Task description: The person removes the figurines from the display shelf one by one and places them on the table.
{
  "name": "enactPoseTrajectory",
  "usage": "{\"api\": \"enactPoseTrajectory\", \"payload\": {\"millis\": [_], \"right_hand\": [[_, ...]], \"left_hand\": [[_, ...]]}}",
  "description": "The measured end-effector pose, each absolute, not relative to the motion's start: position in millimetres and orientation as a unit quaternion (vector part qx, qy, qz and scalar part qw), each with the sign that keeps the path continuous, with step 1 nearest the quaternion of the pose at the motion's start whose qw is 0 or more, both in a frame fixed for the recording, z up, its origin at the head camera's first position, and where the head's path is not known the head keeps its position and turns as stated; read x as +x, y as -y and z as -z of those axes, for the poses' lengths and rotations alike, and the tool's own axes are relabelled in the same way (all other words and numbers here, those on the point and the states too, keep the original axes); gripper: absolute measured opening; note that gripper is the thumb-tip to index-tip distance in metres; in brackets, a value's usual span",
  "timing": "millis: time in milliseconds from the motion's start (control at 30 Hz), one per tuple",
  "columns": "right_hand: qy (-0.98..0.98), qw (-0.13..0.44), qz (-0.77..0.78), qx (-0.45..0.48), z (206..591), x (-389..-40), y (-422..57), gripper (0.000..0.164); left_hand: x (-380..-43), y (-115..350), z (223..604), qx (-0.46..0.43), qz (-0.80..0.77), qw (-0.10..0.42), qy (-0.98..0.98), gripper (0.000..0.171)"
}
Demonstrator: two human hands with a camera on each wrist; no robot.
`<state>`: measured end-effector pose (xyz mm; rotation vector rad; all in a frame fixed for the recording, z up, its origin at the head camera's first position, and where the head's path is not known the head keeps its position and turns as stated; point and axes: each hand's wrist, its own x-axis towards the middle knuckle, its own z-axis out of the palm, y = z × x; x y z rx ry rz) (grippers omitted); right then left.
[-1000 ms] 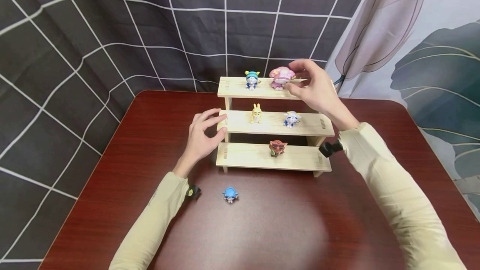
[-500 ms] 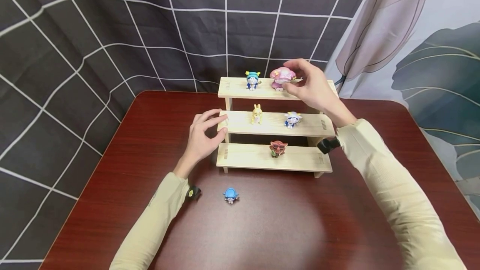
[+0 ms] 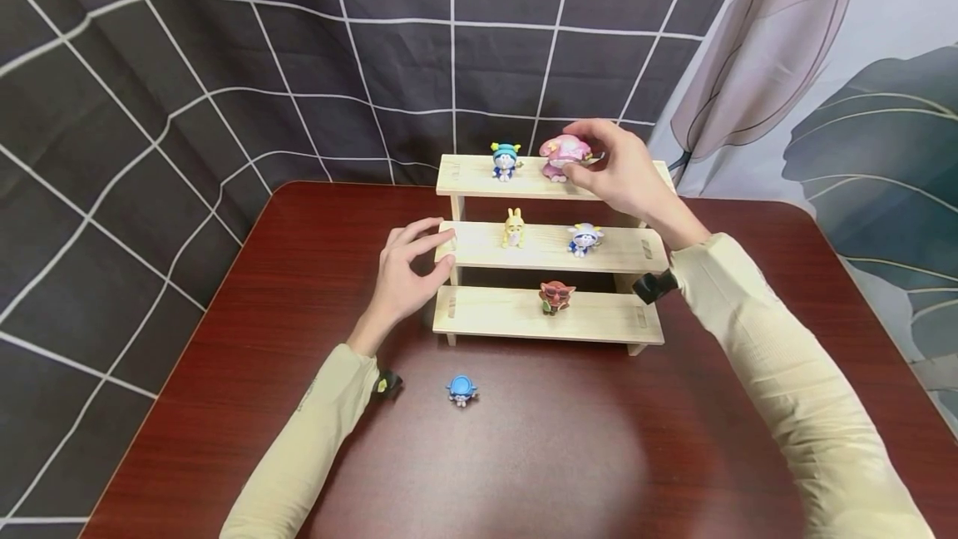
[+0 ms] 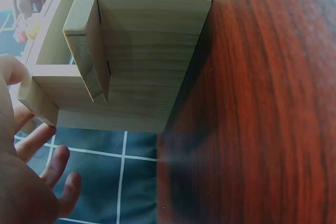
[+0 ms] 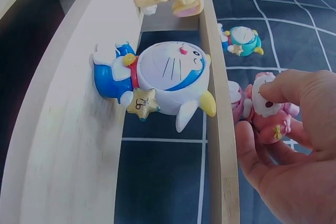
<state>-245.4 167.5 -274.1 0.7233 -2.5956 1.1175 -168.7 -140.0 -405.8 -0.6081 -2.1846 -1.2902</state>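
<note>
My right hand pinches a pink long-eared figurine between thumb and fingers, on the top tier of a three-step wooden display stand. In the right wrist view the thumb lies across the figurine's pale face. My left hand holds the left end of the middle tier, thumb at the front edge and fingers toward the back. A teal-hatted figurine stands left of the pink one. On the middle tier are a yellow rabbit figurine and a blue-and-white figurine.
A reddish-brown figurine with dark glasses stands on the lowest tier. In front of the stand, a blue-hatted figurine sits on the dark red table. A dark checked curtain hangs behind.
My right hand has edged slightly left around the pink figurine. The left hand stays at the middle tier's end, and the other figurines keep their places.
</note>
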Motion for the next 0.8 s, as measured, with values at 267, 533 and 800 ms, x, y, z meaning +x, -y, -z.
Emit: {"api": "enactPoseTrajectory", "payload": {"millis": [267, 533, 800], "right_hand": [[0.884, 0.117, -0.378, 0.25, 274.8, -245.3, -168.3, 0.04], [0.884, 0.118, -0.379, 0.246, 274.3, -243.9, -167.7, 0.04], [0.884, 0.115, -0.382, 0.244, 273.1, -241.3, -167.4, 0.04]], "left_hand": [[-168.2, 139.8, 404.9, -0.226, 0.477, 0.264, 0.807, 0.033], [-168.3, 140.1, 405.0, -0.224, 0.475, 0.26, 0.81, 0.033], [-168.4, 140.3, 405.2, -0.226, 0.475, 0.263, 0.809, 0.033]]}}
